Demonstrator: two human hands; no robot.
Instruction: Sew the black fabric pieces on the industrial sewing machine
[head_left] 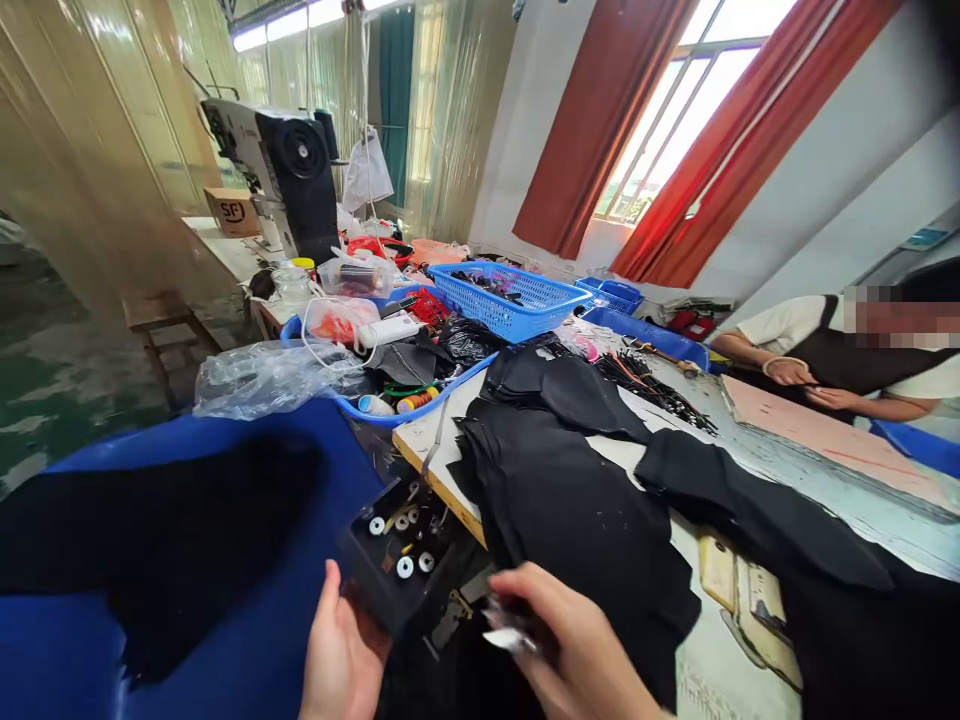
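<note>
A black drawer (367, 580) holding several white bobbins (405, 568) and small loose parts sits below the table's corner. My left hand (341, 650) is at its near side, thumb stretched upward and palm turned toward it; the other fingers are partly hidden, and I cannot tell how firmly they touch it. To the right, my right hand (570, 630) is closed round a small shiny metal piece (510, 635), blurred, its exact kind unclear. Close by, a stack of black fabric pieces (570, 490) lies on the white table (690, 640), overhanging its edge.
A blue tub (420, 412) of thread spools and clutter stands ahead, with a blue basket (517, 310) behind it. Black cloth (187, 540) lies on a blue surface at left. A sewing machine (292, 160) stands farther back. Another person's hands (814, 385) are at the right.
</note>
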